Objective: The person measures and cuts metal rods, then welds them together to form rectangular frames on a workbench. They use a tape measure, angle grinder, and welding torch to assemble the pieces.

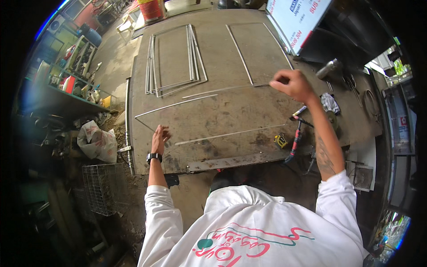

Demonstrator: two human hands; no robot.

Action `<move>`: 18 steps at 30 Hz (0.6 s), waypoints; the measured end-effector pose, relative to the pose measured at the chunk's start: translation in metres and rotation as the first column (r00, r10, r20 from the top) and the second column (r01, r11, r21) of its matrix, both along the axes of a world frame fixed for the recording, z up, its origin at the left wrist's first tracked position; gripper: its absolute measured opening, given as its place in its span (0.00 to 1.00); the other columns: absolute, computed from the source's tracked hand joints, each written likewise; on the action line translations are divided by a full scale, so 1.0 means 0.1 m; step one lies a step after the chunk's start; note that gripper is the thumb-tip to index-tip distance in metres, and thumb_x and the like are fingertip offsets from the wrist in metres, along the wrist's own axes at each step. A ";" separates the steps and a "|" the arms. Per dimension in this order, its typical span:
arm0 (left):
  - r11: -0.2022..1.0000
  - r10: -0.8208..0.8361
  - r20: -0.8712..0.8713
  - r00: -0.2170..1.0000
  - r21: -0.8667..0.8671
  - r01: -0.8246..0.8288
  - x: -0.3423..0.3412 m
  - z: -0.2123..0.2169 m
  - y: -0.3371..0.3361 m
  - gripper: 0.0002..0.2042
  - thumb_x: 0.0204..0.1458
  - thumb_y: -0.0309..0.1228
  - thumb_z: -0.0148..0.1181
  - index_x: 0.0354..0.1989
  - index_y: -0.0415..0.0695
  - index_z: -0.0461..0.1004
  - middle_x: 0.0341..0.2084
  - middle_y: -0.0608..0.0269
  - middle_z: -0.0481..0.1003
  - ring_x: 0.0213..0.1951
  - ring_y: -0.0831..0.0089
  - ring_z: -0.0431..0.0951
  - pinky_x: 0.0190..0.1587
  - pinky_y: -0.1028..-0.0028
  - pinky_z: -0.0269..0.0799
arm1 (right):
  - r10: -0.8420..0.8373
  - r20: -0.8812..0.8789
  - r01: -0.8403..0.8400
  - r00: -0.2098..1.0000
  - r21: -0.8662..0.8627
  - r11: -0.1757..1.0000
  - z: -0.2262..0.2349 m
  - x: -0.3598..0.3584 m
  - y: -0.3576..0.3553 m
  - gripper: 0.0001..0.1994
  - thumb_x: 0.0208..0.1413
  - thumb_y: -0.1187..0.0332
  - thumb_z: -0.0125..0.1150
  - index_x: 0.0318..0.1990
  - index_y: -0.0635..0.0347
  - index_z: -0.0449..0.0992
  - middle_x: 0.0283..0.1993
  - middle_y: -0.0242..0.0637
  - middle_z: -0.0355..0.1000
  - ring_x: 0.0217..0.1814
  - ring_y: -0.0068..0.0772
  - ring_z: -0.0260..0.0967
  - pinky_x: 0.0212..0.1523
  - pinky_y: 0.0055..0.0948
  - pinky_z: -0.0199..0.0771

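My left hand (161, 139), with a black watch on its wrist, hovers over the near left part of the metal worktable (240, 109). Its fingers are loosely bent and apart. Next to it ends the short leg of a thin metal rod bent at a corner (175, 105); whether they touch is unclear. Raised at the right, my right hand (294, 85) has its fingers curled into a pinch; what they hold, if anything, cannot be made out. Behind it lies a thin rectangular metal frame (240, 55), its near corner partly hidden. A straight thin strip (229, 135) lies closer to me.
Several stacked rectangular metal frames (194, 53) lie at the far left. On the right are a pink-and-black-handled hammer (296, 139), a yellow tape measure (280, 141), a crumpled white cloth (329, 103) and a metal cylinder (328, 68). A wire cage (104, 189) stands left of the table.
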State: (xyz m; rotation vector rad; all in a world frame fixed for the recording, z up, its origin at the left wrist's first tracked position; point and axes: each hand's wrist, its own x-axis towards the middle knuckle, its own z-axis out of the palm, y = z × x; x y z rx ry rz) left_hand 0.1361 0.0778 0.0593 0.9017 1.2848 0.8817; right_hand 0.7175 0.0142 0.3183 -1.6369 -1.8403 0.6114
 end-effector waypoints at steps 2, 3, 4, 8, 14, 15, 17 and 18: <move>0.998 0.067 -0.148 0.987 0.020 -0.064 -0.14 -0.18 -0.06 0.25 0.70 0.56 0.56 0.47 0.43 0.82 0.25 0.67 0.71 0.34 0.76 0.76 0.40 0.73 0.73 | -0.071 0.070 0.067 0.995 0.058 0.996 -0.44 0.14 0.22 0.13 0.60 0.59 0.72 0.43 0.61 0.84 0.41 0.42 0.84 0.43 0.39 0.84 0.44 0.35 0.80; 0.995 0.105 -0.228 0.968 0.024 -0.102 -0.19 -0.27 -0.14 0.26 0.70 0.57 0.56 0.43 0.43 0.83 0.20 0.68 0.67 0.29 0.77 0.73 0.35 0.75 0.71 | -0.105 0.127 0.081 0.986 0.181 0.980 -0.71 0.19 0.19 0.14 0.60 0.60 0.71 0.46 0.60 0.83 0.46 0.44 0.83 0.47 0.42 0.83 0.47 0.36 0.80; 0.978 0.203 -0.300 0.932 0.095 -0.183 -0.12 -0.33 -0.20 0.26 0.70 0.57 0.56 0.40 0.43 0.84 0.20 0.69 0.67 0.28 0.77 0.72 0.34 0.73 0.69 | -0.147 0.183 0.086 0.972 0.305 0.949 -0.94 0.22 0.16 0.16 0.60 0.60 0.71 0.49 0.60 0.83 0.50 0.45 0.82 0.51 0.45 0.82 0.50 0.38 0.80; 0.884 0.467 -0.509 0.723 0.284 -0.371 0.01 -0.42 -0.25 0.27 0.69 0.55 0.58 0.34 0.41 0.84 0.20 0.68 0.70 0.26 0.75 0.69 0.33 0.67 0.66 | -0.384 0.026 0.383 0.923 0.042 0.923 -1.96 0.20 -0.39 0.22 0.61 0.59 0.68 0.58 0.60 0.79 0.59 0.47 0.78 0.60 0.56 0.76 0.61 0.46 0.77; 0.906 0.422 -0.639 0.643 0.295 -0.303 0.01 -0.76 -0.06 0.27 0.68 0.55 0.56 0.47 0.39 0.85 0.25 0.59 0.77 0.29 0.68 0.74 0.37 0.63 0.70 | -0.330 0.477 0.526 0.815 -0.368 0.767 -2.80 -0.21 -1.85 0.49 0.51 0.46 0.76 0.75 0.59 0.59 0.71 0.55 0.60 0.71 0.66 0.63 0.67 0.56 0.70; 0.898 0.438 -0.641 0.630 0.341 -0.277 0.01 -0.82 0.02 0.26 0.68 0.54 0.57 0.49 0.40 0.85 0.26 0.58 0.78 0.30 0.67 0.75 0.38 0.62 0.71 | -0.359 0.450 0.541 0.818 -0.387 0.747 -2.81 -0.21 -1.87 0.48 0.52 0.48 0.76 0.75 0.59 0.59 0.71 0.55 0.61 0.71 0.66 0.64 0.67 0.55 0.70; 0.876 0.468 -0.646 0.603 0.428 -0.222 -0.02 -0.95 0.16 0.25 0.68 0.53 0.58 0.52 0.41 0.84 0.28 0.56 0.80 0.31 0.64 0.77 0.39 0.61 0.73 | -0.415 0.396 0.565 0.819 -0.430 0.704 -2.86 -0.19 -1.87 0.46 0.54 0.52 0.75 0.76 0.58 0.58 0.70 0.54 0.63 0.71 0.65 0.64 0.67 0.54 0.70; 0.928 0.368 -0.690 0.623 0.308 -0.207 0.10 -0.89 0.16 0.24 0.68 0.52 0.58 0.55 0.43 0.83 0.30 0.53 0.81 0.33 0.60 0.81 0.42 0.61 0.75 | -0.452 0.404 0.602 0.795 -0.433 0.671 -2.76 -0.22 -1.88 0.43 0.57 0.56 0.74 0.76 0.58 0.58 0.69 0.54 0.65 0.70 0.65 0.65 0.68 0.52 0.70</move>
